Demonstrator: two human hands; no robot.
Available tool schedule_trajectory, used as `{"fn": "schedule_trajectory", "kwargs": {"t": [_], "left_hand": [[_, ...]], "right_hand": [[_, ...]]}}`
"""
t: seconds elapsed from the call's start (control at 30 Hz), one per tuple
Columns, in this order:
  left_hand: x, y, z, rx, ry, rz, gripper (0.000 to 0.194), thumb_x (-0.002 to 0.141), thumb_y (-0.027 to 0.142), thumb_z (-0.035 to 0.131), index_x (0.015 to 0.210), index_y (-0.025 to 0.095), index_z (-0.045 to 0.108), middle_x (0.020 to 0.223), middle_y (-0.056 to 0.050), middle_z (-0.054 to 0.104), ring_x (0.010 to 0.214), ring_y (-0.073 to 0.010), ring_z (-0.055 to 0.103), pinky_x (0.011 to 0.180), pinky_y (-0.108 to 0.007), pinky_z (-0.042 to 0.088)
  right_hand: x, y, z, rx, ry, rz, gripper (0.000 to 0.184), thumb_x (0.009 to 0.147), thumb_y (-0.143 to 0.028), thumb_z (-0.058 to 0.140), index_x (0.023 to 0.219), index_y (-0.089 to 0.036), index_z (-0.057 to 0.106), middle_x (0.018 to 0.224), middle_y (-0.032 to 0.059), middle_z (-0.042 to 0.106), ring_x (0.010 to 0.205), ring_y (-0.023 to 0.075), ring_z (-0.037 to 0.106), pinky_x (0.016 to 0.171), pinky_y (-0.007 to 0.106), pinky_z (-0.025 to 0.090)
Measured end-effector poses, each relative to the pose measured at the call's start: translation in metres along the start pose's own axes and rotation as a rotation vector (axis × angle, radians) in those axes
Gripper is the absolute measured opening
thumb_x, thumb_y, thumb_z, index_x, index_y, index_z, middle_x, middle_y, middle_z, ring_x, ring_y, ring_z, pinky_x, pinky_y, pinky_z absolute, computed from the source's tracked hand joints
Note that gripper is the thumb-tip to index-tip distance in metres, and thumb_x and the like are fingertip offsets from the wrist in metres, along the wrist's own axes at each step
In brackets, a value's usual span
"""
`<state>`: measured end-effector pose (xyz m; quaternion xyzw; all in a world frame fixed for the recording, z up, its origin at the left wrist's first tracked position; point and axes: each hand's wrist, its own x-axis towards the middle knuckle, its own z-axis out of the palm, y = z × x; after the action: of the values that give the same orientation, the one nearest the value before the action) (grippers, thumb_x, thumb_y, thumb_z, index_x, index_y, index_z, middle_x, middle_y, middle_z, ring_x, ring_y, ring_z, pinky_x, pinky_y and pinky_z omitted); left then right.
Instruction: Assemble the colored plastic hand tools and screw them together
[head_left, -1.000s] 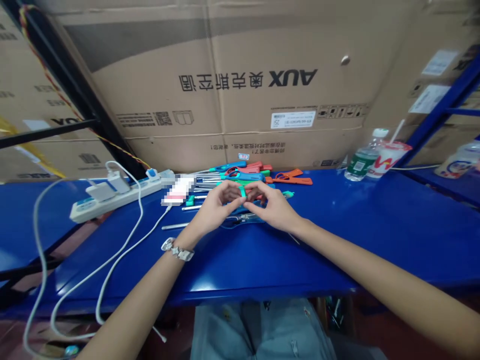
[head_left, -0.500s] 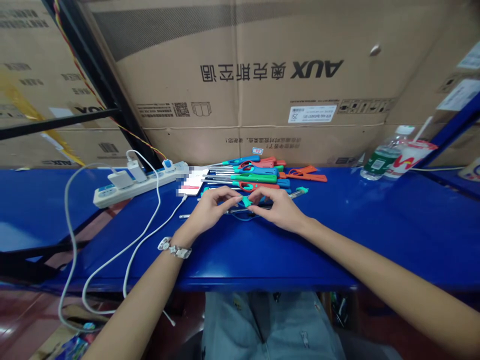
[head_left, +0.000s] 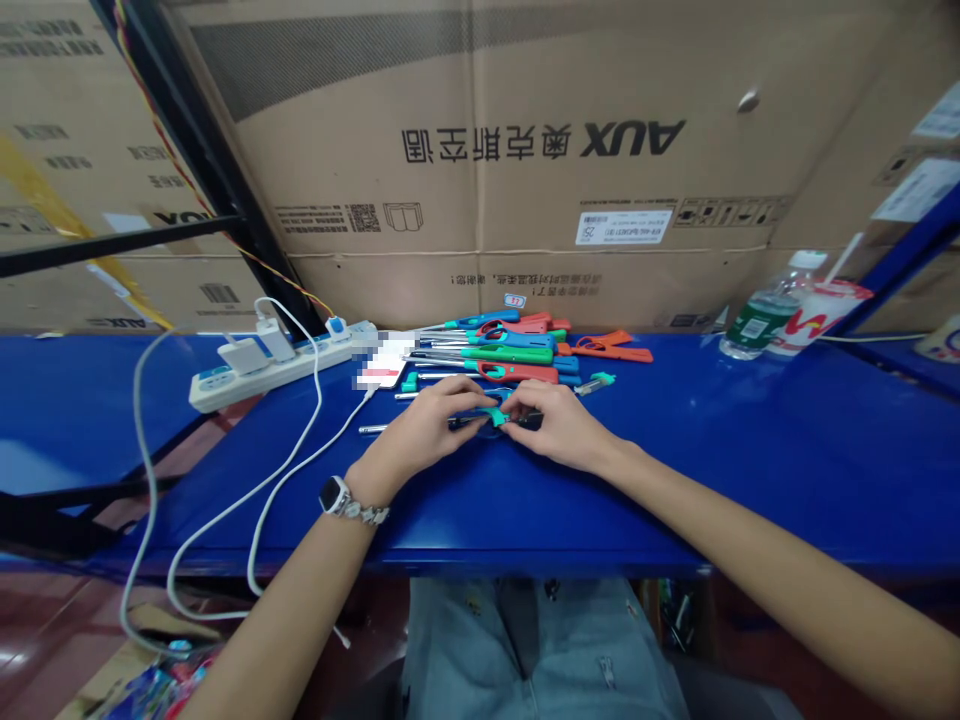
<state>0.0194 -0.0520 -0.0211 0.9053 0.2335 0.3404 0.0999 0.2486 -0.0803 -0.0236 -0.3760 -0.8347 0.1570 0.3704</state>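
Note:
My left hand (head_left: 431, 425) and my right hand (head_left: 562, 425) meet over the blue table, with fingertips closed on a small green plastic piece (head_left: 496, 415) from either side. Beneath the fingers lies an opened lighter, partly covered; its metal tube (head_left: 373, 430) pokes out to the left, and a black part (head_left: 532, 420) shows by my right fingers. Just behind sits a pile of long-necked gas lighters, among them a green lighter (head_left: 517, 355) and a red lighter (head_left: 521, 373). Right of my right hand rests a clear fuel tank with a green end (head_left: 597, 383).
A white power strip (head_left: 281, 370) with plugs and cables is at left, beside a white phone-like device (head_left: 388, 360). At right stand a water bottle (head_left: 765, 310) and a red-white cup (head_left: 821, 315). Cardboard boxes (head_left: 480, 200) rise behind the table.
Both hands have lowered slightly with the green piece, down to the opened lighter on the table. The black part now shows by my right fingers. My left wrist has turned, showing the watch face.

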Motion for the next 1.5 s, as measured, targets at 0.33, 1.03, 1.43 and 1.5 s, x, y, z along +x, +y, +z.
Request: {"fn": "schedule_trajectory", "kwargs": {"t": [0.33,1.03,1.43,1.5], "left_hand": [[0.000,-0.006,-0.006,0.036,-0.053,-0.109,0.017,0.097,0.017,0.061,0.101,0.019,0.077,0.084,-0.005,0.068,0.079,-0.0185,0.065,0.073,-0.031,0.054],[-0.001,-0.017,-0.005,-0.107,-0.165,-0.271,0.018,0.090,0.012,0.069,0.100,0.020,0.081,0.084,-0.004,0.070,0.070,-0.0158,0.061,0.069,-0.030,0.052],[0.000,-0.015,-0.004,-0.090,-0.174,-0.245,0.019,0.089,0.012,0.069,0.099,0.021,0.082,0.083,-0.004,0.068,0.067,-0.0148,0.058,0.065,-0.029,0.049],[0.000,-0.015,-0.004,-0.113,-0.179,-0.255,0.018,0.090,0.012,0.069,0.099,0.021,0.082,0.083,-0.004,0.068,0.067,-0.0149,0.059,0.066,-0.029,0.050]], "right_hand": [[0.001,0.004,-0.007,-0.167,-0.065,0.008,0.017,0.085,-0.016,0.072,0.102,-0.019,0.071,0.095,0.0050,0.072,0.095,0.0220,0.066,0.093,0.042,0.045],[-0.017,0.006,-0.022,-0.322,-0.281,-0.180,0.025,0.101,-0.023,0.056,0.111,-0.018,0.078,0.099,0.0101,0.063,0.091,0.0216,0.056,0.085,0.041,0.048],[-0.017,0.006,-0.023,-0.316,-0.284,-0.174,0.024,0.100,-0.023,0.057,0.110,-0.019,0.079,0.100,0.0104,0.063,0.092,0.0224,0.057,0.084,0.042,0.048],[-0.016,0.006,-0.023,-0.308,-0.279,-0.173,0.024,0.100,-0.023,0.057,0.109,-0.020,0.079,0.099,0.0100,0.063,0.091,0.0221,0.057,0.084,0.042,0.048]]}}
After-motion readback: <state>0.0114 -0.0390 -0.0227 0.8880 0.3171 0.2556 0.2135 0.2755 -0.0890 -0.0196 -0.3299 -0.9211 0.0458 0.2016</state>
